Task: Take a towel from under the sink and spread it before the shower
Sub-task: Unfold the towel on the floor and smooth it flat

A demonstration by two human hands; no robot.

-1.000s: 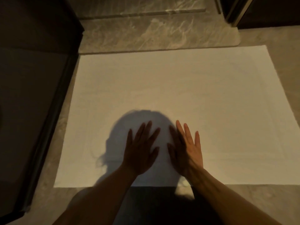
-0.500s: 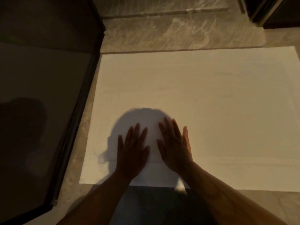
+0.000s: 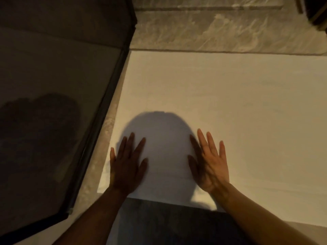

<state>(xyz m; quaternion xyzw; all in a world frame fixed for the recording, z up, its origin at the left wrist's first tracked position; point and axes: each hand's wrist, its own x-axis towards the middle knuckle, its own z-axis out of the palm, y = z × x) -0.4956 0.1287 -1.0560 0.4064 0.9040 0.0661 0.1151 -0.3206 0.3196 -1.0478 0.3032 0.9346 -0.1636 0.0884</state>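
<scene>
A white towel (image 3: 230, 112) lies spread flat on the floor, its far edge along the marble shower threshold (image 3: 203, 32). My left hand (image 3: 126, 165) rests palm down near the towel's near-left corner, fingers apart. My right hand (image 3: 210, 161) also lies flat on the towel, fingers spread, a hand's width to the right of the left one. Neither hand holds anything. A head-shaped shadow falls on the towel between them. The towel's right edge runs out of view.
A dark-framed glass panel (image 3: 53, 103) stands at the left, its frame close along the towel's left edge. A strip of stone floor (image 3: 106, 131) shows between them. A dark frame corner (image 3: 316, 13) sits at the top right. My dark-clothed knees (image 3: 168, 225) cover the near edge.
My hands have slid apart on the towel, the left toward the left edge and the right further right. The view has shifted left, showing more of the glass panel.
</scene>
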